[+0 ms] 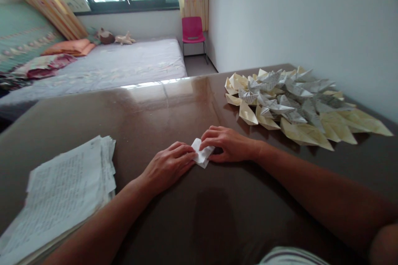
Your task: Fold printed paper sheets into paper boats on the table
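A small folded piece of white paper (201, 154) lies on the glossy brown table (174, 107) in front of me. My left hand (169, 165) rests on the table with its fingertips pinching the paper's left side. My right hand (228, 144) presses down on the paper's right side, fingers bent over it. Both hands meet over the paper; part of it is hidden under the fingers.
A stack of printed sheets (59, 192) sits at the near left. A heap of folded paper boats (295, 103) covers the far right by the white wall. Beyond the table are a bed (102, 66) and a pink chair (193, 31).
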Demonstrator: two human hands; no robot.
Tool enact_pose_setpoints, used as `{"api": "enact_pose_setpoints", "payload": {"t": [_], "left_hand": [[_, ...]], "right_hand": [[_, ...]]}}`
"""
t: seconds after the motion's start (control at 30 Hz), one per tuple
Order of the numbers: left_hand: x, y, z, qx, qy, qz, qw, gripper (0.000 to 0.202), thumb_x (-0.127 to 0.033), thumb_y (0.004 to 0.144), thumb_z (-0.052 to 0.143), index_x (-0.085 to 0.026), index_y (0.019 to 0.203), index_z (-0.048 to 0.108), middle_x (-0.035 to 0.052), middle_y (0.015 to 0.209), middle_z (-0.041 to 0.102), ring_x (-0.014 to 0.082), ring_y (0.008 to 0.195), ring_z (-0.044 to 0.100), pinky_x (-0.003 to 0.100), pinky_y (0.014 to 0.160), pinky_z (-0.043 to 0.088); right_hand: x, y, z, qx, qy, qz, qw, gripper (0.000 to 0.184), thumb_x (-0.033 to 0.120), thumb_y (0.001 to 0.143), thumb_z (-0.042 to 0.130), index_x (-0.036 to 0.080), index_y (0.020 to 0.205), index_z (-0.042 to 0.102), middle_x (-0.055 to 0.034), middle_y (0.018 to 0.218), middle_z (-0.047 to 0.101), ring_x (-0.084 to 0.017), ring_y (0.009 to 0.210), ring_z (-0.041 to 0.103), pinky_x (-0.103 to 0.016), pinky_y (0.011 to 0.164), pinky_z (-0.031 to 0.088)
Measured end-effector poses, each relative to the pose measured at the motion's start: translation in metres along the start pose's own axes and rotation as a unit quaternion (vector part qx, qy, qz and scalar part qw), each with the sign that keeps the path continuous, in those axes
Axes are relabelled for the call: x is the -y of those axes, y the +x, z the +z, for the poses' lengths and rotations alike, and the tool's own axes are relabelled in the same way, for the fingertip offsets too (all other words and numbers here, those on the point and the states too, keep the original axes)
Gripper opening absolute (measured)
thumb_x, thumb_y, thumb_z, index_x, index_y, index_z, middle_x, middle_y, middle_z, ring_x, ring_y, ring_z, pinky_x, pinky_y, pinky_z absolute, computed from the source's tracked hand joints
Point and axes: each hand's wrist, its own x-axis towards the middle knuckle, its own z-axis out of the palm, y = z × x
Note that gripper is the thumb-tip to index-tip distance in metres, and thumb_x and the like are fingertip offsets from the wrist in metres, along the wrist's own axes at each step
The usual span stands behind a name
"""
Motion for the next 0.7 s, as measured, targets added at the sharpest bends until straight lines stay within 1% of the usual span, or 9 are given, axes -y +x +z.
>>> {"api": "enact_pose_setpoints", "payload": {"t": [0.07,0.17,0.23,0.3,0.4,0.5,0.57,0.63,0.7], "left_hand": [[-0.001,0.0,0.0,-0.001,0.015,0.014,1.0,0.02,-0.021,0.093,0.049,-0.021,0.107,0.062,0.0045,0.102,0.066,0.0165,0.097,0.058,0.028,0.081,0.052],[-0.002,0.0,0.0,0.008,0.03,0.026,0.999,0.019,-0.021,0.093,0.048,-0.021,0.104,0.064,0.0041,0.098,0.067,0.0162,0.096,0.058,0.027,0.08,0.051],[-0.002,0.0,-0.001,0.013,0.03,0.019,0.999,0.019,-0.021,0.093,0.048,-0.021,0.102,0.065,0.0037,0.098,0.067,0.016,0.094,0.058,0.027,0.08,0.05],[-0.001,-0.001,-0.001,0.013,0.023,-0.006,1.0,0.018,-0.023,0.093,0.049,-0.022,0.099,0.065,0.0031,0.097,0.067,0.0159,0.092,0.057,0.028,0.08,0.05],[-0.001,-0.001,-0.001,0.008,-0.001,-0.066,0.998,0.016,-0.026,0.092,0.051,-0.023,0.095,0.066,0.0023,0.096,0.067,0.0156,0.089,0.057,0.028,0.077,0.049],[0.0,0.0,0.001,-0.01,-0.04,-0.123,0.992,0.016,-0.028,0.091,0.051,-0.023,0.094,0.066,0.0022,0.092,0.067,0.0151,0.086,0.058,0.027,0.076,0.048],[0.0,0.001,0.002,-0.021,-0.066,-0.172,0.983,0.015,-0.03,0.091,0.051,-0.022,0.094,0.064,0.0011,0.088,0.066,0.0139,0.081,0.059,0.026,0.072,0.048],[-0.001,0.003,0.003,-0.026,-0.08,-0.227,0.97,0.014,-0.031,0.091,0.051,-0.022,0.097,0.06,-0.0009,0.083,0.065,0.0126,0.073,0.059,0.025,0.066,0.047],[-0.002,0.004,0.005,-0.023,-0.082,-0.264,0.961,0.015,-0.032,0.09,0.051,-0.023,0.1,0.056,-0.0027,0.08,0.064,0.0119,0.068,0.059,0.024,0.061,0.045]], "right_hand": [[0.002,0.0,-0.001,0.002,-0.027,-0.015,1.0,0.028,0.032,0.089,0.055,0.024,0.115,0.062,-0.0059,0.113,0.062,-0.018,0.102,0.052,-0.034,0.089,0.039],[0.001,0.0,-0.002,0.032,-0.044,-0.043,0.998,0.023,0.031,0.092,0.051,0.027,0.108,0.067,-0.0037,0.108,0.065,-0.018,0.098,0.052,-0.033,0.086,0.039],[-0.001,-0.001,0.0,0.046,-0.032,-0.05,0.997,0.021,0.031,0.092,0.051,0.026,0.102,0.069,-0.0029,0.103,0.067,-0.017,0.095,0.052,-0.031,0.084,0.039],[-0.003,-0.002,0.001,0.041,-0.006,-0.038,0.998,0.02,0.031,0.092,0.051,0.025,0.1,0.069,-0.003,0.102,0.068,-0.016,0.094,0.053,-0.03,0.084,0.04],[-0.003,-0.001,0.004,0.017,0.036,0.009,0.999,0.019,0.03,0.093,0.051,0.023,0.098,0.068,-0.0033,0.099,0.068,-0.015,0.092,0.055,-0.028,0.083,0.041],[0.001,0.001,0.007,-0.008,0.05,0.087,0.995,0.018,0.028,0.094,0.049,0.02,0.097,0.065,-0.0035,0.093,0.067,-0.015,0.087,0.057,-0.027,0.079,0.041],[0.004,0.003,0.01,-0.025,0.045,0.153,0.987,0.017,0.028,0.094,0.049,0.019,0.095,0.063,-0.0035,0.089,0.066,-0.014,0.082,0.057,-0.026,0.075,0.041],[0.006,0.005,0.015,-0.039,0.04,0.209,0.976,0.016,0.029,0.093,0.049,0.019,0.094,0.061,-0.0033,0.086,0.065,-0.014,0.079,0.057,-0.025,0.071,0.04],[0.008,0.006,0.02,-0.055,0.04,0.243,0.968,0.014,0.03,0.092,0.051,0.019,0.097,0.058,-0.003,0.086,0.064,-0.014,0.077,0.058,-0.024,0.069,0.039]]}}
